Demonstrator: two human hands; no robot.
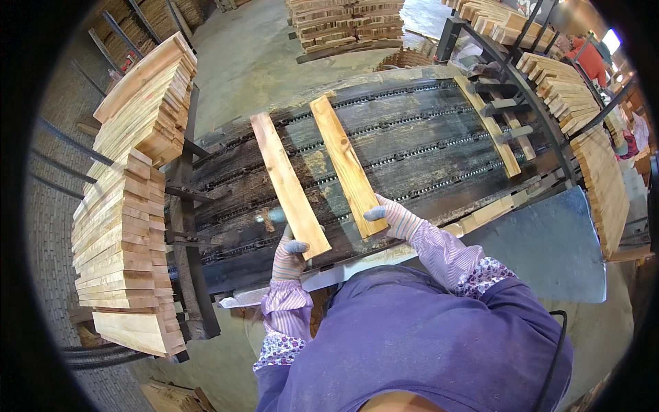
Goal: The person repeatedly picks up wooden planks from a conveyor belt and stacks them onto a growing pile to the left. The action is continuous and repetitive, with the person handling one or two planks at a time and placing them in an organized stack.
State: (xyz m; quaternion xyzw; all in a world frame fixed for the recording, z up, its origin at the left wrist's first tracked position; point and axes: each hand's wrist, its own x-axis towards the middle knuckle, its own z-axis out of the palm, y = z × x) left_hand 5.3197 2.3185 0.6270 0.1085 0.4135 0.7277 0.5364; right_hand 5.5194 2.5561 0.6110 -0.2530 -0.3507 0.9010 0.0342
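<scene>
Two wooden boards lie side by side, a little apart, over a dark table with chain tracks (425, 127). My left hand (287, 255), in a striped knit glove, grips the near end of the pale left board (285, 175), thumb on top. In a matching glove, my right hand (397, 216) holds the near end of the knotty, yellower right board (345, 161), its thumb also on top. The fingers under both boards are hidden. Both boards slant away from me toward the far left.
Stacked boards (127, 240) fill a rack with metal posts on the left. Farther right, another board (491, 127) lies across the chains beside a curved metal frame (549, 113). A grey metal sheet (549, 247) sits at the near right. More piled boards (347, 27) stand beyond the table.
</scene>
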